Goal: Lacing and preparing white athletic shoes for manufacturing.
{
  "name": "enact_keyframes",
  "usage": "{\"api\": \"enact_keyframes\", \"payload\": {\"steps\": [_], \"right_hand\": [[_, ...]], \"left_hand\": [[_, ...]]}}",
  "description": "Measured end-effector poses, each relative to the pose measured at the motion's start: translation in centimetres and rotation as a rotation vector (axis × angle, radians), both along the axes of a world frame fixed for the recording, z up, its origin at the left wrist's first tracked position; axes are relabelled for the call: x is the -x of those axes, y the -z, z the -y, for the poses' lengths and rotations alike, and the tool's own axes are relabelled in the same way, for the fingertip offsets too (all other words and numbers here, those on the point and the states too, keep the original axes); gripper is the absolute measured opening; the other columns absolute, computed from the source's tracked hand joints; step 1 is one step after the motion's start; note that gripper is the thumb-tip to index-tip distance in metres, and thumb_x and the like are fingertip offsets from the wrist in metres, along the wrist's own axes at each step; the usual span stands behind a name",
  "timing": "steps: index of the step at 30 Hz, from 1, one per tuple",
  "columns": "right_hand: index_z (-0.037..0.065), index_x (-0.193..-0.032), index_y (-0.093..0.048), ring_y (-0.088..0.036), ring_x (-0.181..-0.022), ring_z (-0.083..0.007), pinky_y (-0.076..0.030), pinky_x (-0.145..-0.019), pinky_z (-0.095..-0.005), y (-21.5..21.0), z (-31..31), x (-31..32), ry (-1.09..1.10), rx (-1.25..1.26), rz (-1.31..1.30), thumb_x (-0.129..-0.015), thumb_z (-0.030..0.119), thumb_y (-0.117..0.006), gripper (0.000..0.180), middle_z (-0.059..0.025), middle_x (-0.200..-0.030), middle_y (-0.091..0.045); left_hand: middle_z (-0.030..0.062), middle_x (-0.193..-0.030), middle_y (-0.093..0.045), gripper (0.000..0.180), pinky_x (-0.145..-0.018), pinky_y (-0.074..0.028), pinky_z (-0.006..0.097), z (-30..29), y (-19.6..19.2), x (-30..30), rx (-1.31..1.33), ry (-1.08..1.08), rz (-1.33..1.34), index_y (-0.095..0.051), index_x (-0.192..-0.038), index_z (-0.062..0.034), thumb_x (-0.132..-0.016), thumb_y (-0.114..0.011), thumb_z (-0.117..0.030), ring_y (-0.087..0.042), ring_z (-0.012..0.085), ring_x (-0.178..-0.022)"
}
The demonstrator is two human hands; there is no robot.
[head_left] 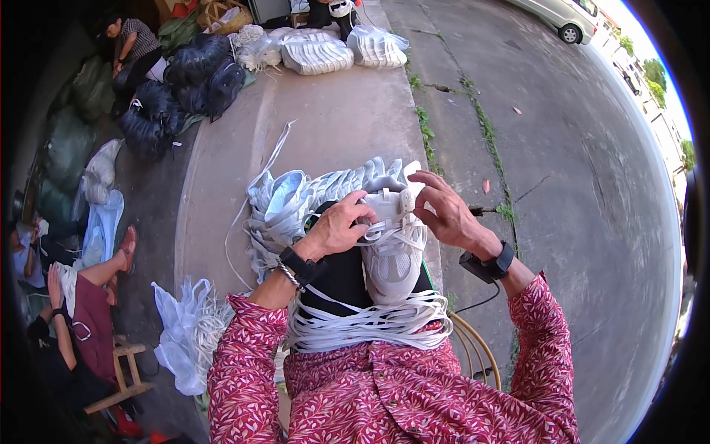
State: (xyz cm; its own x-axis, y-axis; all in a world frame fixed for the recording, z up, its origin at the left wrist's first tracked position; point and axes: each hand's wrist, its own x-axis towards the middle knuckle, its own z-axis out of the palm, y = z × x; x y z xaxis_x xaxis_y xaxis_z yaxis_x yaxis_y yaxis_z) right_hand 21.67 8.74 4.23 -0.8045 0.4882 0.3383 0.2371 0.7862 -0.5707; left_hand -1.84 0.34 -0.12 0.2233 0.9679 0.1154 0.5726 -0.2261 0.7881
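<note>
Watching remotely, I log the pale sneaker (390, 275) on the lap (334, 275), toe bodyward, lacing apparently partway, slack lace (405, 237) left to finish, left hand (339, 226) and right hand (450, 216) curled narrowly beside its opening, though I cannot tell what either pinches.

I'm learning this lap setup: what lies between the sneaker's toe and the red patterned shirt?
The head view shows a spread of loose white laces between the sneaker and the shirt.

My feed shows the shoe (386, 272) w/ matt mesh toe & smooth panels; laces (370, 325) flat cloth; blk bags (198, 62) thin, glossy plastic; stool (123, 365) plain wood; pavement (577, 222) rough, matt.
</note>
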Motion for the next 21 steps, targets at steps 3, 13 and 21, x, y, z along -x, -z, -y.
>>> {"api": "enact_keyframes", "payload": {"steps": [3, 13, 21], "right_hand": [[0.002, -0.083, -0.054, -0.056, -0.101, -0.0264, -0.048, -0.078, -0.0369, -0.6, -0.4, -2.7, 0.139, 0.215, 0.03, -0.081, 0.006, -0.06, 0.008, -0.0169, -0.117, -0.054], [0.002, -0.094, -0.049, -0.065, -0.069, -0.0151, -0.05, -0.053, -0.0221, 1.4, 2.6, 2.0, 0.204, 1.449, -0.461, -0.093, 0.016, -0.05, 0.014, -0.0147, -0.095, -0.064], [0.005, -0.093, -0.05, -0.042, -0.046, -0.005, -0.033, -0.041, -0.0192, -0.9, -4.0, -7.5, 0.356, 1.406, -0.815, -0.091, 0.009, -0.051, 0.004, 0.0025, -0.06, -0.049]], "left_hand": [[0.0224, -0.126, -0.046, 0.023, -0.087, -0.046, 0.036, -0.2, -0.1, 0.2, 0.014, 0.078, -0.024, -0.063, -0.094, -0.0071, -0.071, -0.062, -0.003, -0.057, 0.0345, -0.102], [0.0231, -0.124, -0.046, 0.015, -0.095, -0.039, 0.04, -0.1, 0.8, -0.7, -0.081, -0.008, -0.095, -0.061, -0.085, -0.0053, -0.07, -0.064, -0.007, -0.048, 0.0375, -0.114], [0.0218, -0.122, -0.046, 0.011, -0.095, -0.038, 0.042, -0.3, 1.6, -1.0, -0.122, -0.02, -0.086, -0.059, -0.081, -0.0054, -0.072, -0.064, -0.009, -0.046, 0.0372, -0.114]]}}
